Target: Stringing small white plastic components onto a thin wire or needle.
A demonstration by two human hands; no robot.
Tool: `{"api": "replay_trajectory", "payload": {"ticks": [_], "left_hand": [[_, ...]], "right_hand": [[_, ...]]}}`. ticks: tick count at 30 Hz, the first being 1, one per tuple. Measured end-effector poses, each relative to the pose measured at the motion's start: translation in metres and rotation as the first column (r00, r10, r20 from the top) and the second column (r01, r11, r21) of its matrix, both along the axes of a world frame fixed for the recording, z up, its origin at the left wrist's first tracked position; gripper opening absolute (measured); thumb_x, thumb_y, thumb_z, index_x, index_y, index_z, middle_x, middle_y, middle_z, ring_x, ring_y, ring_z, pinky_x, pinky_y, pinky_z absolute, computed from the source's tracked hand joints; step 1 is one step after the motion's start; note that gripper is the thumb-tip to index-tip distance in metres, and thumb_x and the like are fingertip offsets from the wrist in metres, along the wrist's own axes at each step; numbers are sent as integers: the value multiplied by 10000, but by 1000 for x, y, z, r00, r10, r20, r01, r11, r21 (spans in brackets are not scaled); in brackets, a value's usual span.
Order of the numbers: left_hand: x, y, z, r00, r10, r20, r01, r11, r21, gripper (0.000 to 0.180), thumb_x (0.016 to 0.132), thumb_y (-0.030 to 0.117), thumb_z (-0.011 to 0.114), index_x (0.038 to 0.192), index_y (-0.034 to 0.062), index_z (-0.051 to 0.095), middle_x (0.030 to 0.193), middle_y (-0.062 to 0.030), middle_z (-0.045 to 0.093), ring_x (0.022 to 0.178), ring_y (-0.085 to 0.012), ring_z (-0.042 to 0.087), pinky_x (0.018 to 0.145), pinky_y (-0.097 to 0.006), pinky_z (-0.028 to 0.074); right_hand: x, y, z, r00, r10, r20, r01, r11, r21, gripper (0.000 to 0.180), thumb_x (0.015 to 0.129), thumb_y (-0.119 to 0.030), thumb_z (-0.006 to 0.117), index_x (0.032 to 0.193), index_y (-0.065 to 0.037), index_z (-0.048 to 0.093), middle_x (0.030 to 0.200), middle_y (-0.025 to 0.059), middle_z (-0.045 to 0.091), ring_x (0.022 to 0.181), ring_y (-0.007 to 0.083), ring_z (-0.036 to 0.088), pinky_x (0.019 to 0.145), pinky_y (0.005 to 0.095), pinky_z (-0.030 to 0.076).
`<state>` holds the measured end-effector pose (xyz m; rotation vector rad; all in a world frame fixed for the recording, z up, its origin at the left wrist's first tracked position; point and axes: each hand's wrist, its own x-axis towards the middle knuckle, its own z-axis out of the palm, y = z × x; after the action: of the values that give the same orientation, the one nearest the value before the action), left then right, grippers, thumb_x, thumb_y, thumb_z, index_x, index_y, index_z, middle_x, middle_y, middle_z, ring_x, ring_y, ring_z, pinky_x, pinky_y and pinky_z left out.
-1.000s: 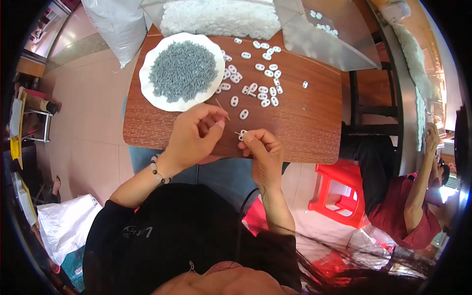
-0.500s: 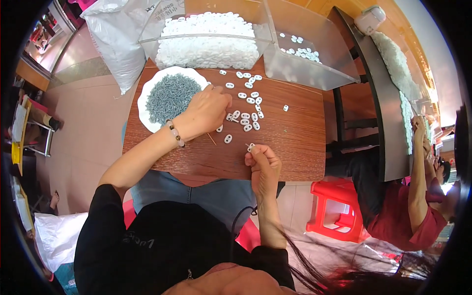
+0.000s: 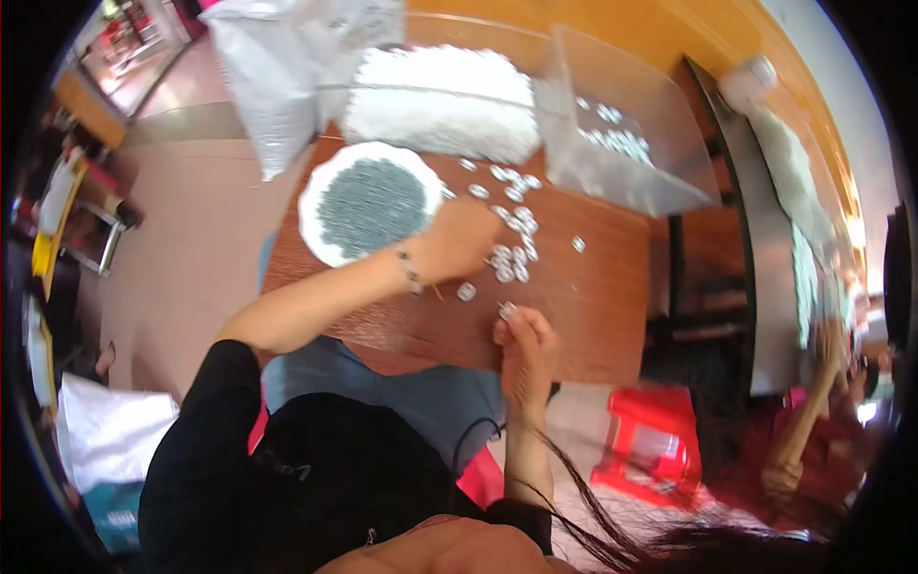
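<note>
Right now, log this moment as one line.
left hand: reaching onto loose white rings | right hand: pinching one small ring | white plate: grey pieces | wooden table

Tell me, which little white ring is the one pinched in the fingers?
The small white ring at the right hand's fingertips, near the table's front edge. The other rings lie loose on the wooden table by the left hand.

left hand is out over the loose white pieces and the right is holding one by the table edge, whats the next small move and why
Probably close the left hand on one small white ring from the loose cluster beside it and bring it back toward the right hand. The right hand pinches one small piece near the table's front edge, while the left is stretched away over the cluster.
</note>
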<state>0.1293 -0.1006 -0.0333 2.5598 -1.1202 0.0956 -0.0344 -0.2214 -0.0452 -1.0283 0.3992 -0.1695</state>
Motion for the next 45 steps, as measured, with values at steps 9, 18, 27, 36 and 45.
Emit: {"api": "replay_trajectory", "payload": {"ticks": [9, 18, 27, 36, 45], "left_hand": [[-12, 0, -1, 1000, -5, -24, -3, 955, -297, 138, 767, 124, 602, 819, -4, 602, 676, -192, 612, 686, -349, 629, 604, -426, 490], [-68, 57, 29, 844, -187, -502, -265, 669, -694, 220, 886, 156, 623, 1044, 4, 635, 764, -53, 659, 686, -79, 603, 593, -241, 474], [-128, 96, 16, 152, -527, -836, -761, 478, -440, 279, 906, 213, 630, 1108, 22, 634, 930, -30, 661, 795, -74, 607, 668, -198, 492], [-143, 101, 4, 20, -636, -771, -839, 409, -359, 284, 914, 222, 618, 1121, 28, 632, 982, -19, 654, 840, -68, 590, 727, -197, 467], [-141, 109, 10, -79, -651, -755, -868, 417, -269, 243, 899, 188, 634, 1070, 16, 646, 957, -46, 666, 799, -78, 599, 691, -196, 468]], "right_hand": [[-8, -7, -10, 993, 13, 119, -19, 999, 48, 67, 878, -68, 607, 887, -2, 606, 775, 46, 608, 672, 100, 552, 610, 224, 433], [-5, -5, -9, 990, 40, 138, -52, 995, 88, 77, 882, -86, 602, 905, -23, 565, 825, 35, 578, 685, 111, 547, 618, 241, 436], [-10, 12, 1, 998, 23, 62, -28, 997, 66, 74, 882, -87, 599, 846, -27, 575, 705, 50, 586, 603, 99, 500, 585, 226, 396], [-19, 40, 7, 981, 193, 14, -193, 981, 18, 67, 865, -66, 606, 864, 0, 598, 736, 60, 606, 649, 105, 535, 614, 224, 416], [-25, 42, 7, 972, 226, -59, -228, 973, -36, 74, 859, -65, 628, 897, -2, 619, 797, 41, 626, 694, 99, 584, 635, 210, 440]]}}
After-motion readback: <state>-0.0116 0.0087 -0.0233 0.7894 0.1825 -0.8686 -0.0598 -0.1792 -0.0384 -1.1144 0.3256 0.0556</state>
